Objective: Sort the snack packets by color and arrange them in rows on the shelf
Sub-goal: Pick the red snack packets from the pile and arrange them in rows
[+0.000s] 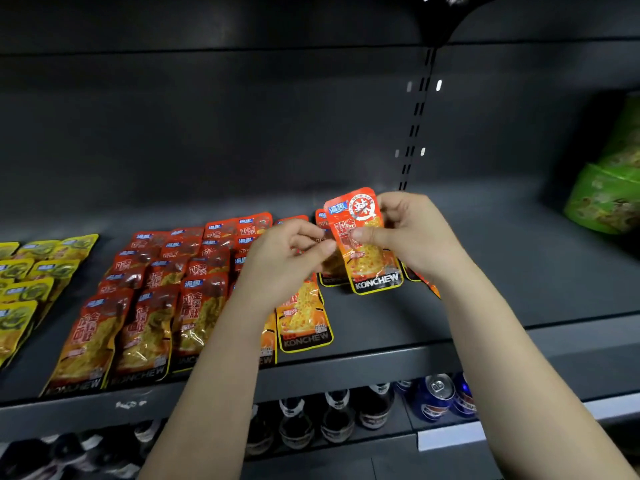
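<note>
My right hand [412, 233] holds an orange snack packet [367, 251] upright above the dark shelf [485, 271], thumb across its front. More orange packets are stacked behind it. My left hand [287, 261] pinches the left edge of that held stack. Below my left hand lies another orange packet [304, 320] flat on the shelf. Rows of red-orange packets [156, 292] fill the shelf's middle left. Yellow packets [31, 278] lie in rows at the far left.
Green bags [609, 195] stand at the shelf's right end. The shelf's front lip [346, 368] runs below the packets. On the lower shelf stand dark bottles [336, 417] and blue cans [436, 396]. A slotted upright [415, 119] runs up the back wall.
</note>
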### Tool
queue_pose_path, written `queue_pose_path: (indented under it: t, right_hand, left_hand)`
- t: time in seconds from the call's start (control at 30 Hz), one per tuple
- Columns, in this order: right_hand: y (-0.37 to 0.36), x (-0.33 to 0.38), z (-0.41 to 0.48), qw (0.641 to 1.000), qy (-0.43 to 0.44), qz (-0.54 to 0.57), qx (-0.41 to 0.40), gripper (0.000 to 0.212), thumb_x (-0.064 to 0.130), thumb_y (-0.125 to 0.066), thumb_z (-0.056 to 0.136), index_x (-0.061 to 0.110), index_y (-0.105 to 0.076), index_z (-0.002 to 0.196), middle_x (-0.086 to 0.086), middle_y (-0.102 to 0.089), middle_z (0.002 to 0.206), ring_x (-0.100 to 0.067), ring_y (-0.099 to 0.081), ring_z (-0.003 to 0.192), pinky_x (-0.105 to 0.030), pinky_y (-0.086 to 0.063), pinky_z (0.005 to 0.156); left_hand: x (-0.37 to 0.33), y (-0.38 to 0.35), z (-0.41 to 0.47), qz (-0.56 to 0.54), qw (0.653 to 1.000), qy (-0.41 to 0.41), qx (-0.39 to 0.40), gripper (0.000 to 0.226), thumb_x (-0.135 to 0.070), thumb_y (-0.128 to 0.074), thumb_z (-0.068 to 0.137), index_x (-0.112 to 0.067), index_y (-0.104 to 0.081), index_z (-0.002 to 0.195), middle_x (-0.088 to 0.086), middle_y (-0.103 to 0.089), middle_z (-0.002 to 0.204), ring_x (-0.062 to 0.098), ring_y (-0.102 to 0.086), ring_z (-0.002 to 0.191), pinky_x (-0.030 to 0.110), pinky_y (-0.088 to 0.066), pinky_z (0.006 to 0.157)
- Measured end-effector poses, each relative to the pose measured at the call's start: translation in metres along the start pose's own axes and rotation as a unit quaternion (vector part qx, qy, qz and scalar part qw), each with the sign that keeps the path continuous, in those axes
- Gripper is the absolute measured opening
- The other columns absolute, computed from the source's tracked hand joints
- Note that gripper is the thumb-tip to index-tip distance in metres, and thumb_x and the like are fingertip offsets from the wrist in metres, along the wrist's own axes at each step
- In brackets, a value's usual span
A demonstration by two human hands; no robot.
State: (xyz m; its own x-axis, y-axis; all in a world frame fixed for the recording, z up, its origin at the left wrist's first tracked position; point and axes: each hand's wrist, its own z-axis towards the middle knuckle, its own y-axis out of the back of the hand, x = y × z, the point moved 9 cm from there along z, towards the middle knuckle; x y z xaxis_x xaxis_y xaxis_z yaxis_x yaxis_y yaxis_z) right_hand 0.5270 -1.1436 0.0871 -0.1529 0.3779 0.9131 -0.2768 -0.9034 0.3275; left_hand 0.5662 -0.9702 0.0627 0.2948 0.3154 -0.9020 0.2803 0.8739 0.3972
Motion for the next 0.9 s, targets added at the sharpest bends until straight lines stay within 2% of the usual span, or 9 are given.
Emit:
queue_pose_path:
  t: [0.17, 0.27, 0.33, 0.4, 0.47, 0.6, 0.73, 0.83, 0.9]
  right_hand:
    - [0.007, -0.023, 0.013, 0.995, -0.065, -0.065, -0.036, 0.03, 0.02, -0.088, 0.066, 0.014, -0.066, 0.086, -0.007, -0.075, 0.084, -0.026, -0.073, 0.079, -0.048, -0.058, 0.079]
    - [-0.006, -0.04, 0.015, 0.991, -0.103, -0.082, -0.008, 0.03, 0.02, -0.087, 0.069, 0.014, -0.064, 0.088, 0.006, -0.067, 0.071, -0.018, -0.063, 0.071, -0.027, -0.051, 0.066]
    - [-0.015, -0.048, 0.015, 0.988, -0.125, -0.09, -0.001, 0.044, 0.022, -0.086, 0.071, 0.009, -0.061, 0.105, -0.001, -0.061, 0.085, -0.019, -0.059, 0.083, -0.026, -0.045, 0.073]
    - [-0.022, -0.052, 0.016, 0.986, -0.14, -0.087, 0.002, 0.048, 0.02, -0.084, 0.074, 0.006, -0.057, 0.111, -0.003, -0.058, 0.091, -0.02, -0.058, 0.091, -0.031, -0.046, 0.083]
    - [-0.027, -0.053, 0.014, 0.985, -0.15, -0.088, 0.009, 0.037, 0.016, -0.082, 0.076, 0.008, -0.056, 0.1, 0.002, -0.056, 0.083, -0.018, -0.057, 0.087, -0.032, -0.046, 0.084]
    - [-0.032, -0.053, 0.011, 0.984, -0.155, -0.083, 0.021, 0.026, 0.014, -0.081, 0.076, 0.017, -0.056, 0.081, 0.005, -0.06, 0.076, -0.011, -0.059, 0.073, -0.019, -0.045, 0.065]
    - [-0.035, -0.06, 0.013, 0.983, -0.161, -0.084, 0.01, 0.035, 0.018, -0.087, 0.069, 0.014, -0.064, 0.096, -0.01, -0.071, 0.095, -0.026, -0.069, 0.092, -0.04, -0.054, 0.092]
    - [-0.036, -0.061, 0.012, 0.982, -0.153, -0.108, 0.005, 0.033, 0.016, -0.086, 0.07, 0.017, -0.06, 0.091, -0.006, -0.067, 0.09, -0.027, -0.068, 0.094, -0.039, -0.053, 0.091]
    - [-0.035, -0.06, 0.012, 0.979, -0.149, -0.141, -0.001, 0.048, 0.022, -0.087, 0.07, 0.013, -0.061, 0.109, -0.007, -0.064, 0.098, -0.026, -0.064, 0.097, -0.036, -0.051, 0.088]
  left_hand:
    - [0.007, 0.044, 0.004, 0.206, 0.977, -0.011, -0.061, 0.025, -0.036, -0.071, 0.083, -0.024, -0.066, 0.104, -0.008, -0.071, 0.091, 0.013, -0.067, 0.085, 0.039, -0.053, 0.084]
    - [0.01, 0.058, 0.003, 0.296, 0.952, -0.012, -0.073, 0.026, -0.037, -0.07, 0.083, -0.024, -0.064, 0.105, -0.007, -0.07, 0.092, 0.017, -0.066, 0.088, 0.04, -0.053, 0.084]
    - [0.014, 0.064, 0.001, 0.33, 0.941, -0.006, -0.073, 0.028, -0.038, -0.07, 0.084, -0.024, -0.064, 0.108, -0.005, -0.07, 0.097, 0.019, -0.066, 0.091, 0.041, -0.053, 0.084]
    - [0.018, 0.068, -0.001, 0.354, 0.932, 0.0, -0.075, 0.03, -0.038, -0.069, 0.085, -0.024, -0.063, 0.111, -0.003, -0.07, 0.102, 0.021, -0.066, 0.094, 0.043, -0.053, 0.084]
    - [0.018, 0.071, -0.002, 0.381, 0.921, 0.001, -0.08, 0.032, -0.039, -0.068, 0.086, -0.024, -0.063, 0.113, -0.002, -0.069, 0.106, 0.021, -0.065, 0.097, 0.044, -0.053, 0.085]
    - [0.017, 0.075, -0.001, 0.426, 0.901, -0.002, -0.085, 0.033, -0.039, -0.065, 0.088, -0.024, -0.061, 0.117, -0.002, -0.068, 0.111, 0.02, -0.064, 0.103, 0.039, -0.053, 0.084]
    - [0.017, 0.077, 0.001, 0.434, 0.897, -0.001, -0.085, 0.037, -0.039, -0.065, 0.088, -0.023, -0.059, 0.121, -0.001, -0.069, 0.113, 0.021, -0.065, 0.102, 0.04, -0.053, 0.084]
    - [0.016, 0.076, 0.001, 0.429, 0.899, -0.007, -0.086, 0.038, -0.04, -0.065, 0.088, -0.023, -0.059, 0.122, -0.001, -0.068, 0.114, 0.02, -0.065, 0.102, 0.041, -0.053, 0.085]
    - [0.015, 0.075, 0.001, 0.423, 0.902, -0.013, -0.088, 0.038, -0.039, -0.066, 0.088, -0.022, -0.06, 0.121, -0.001, -0.069, 0.114, 0.021, -0.065, 0.103, 0.041, -0.053, 0.086]
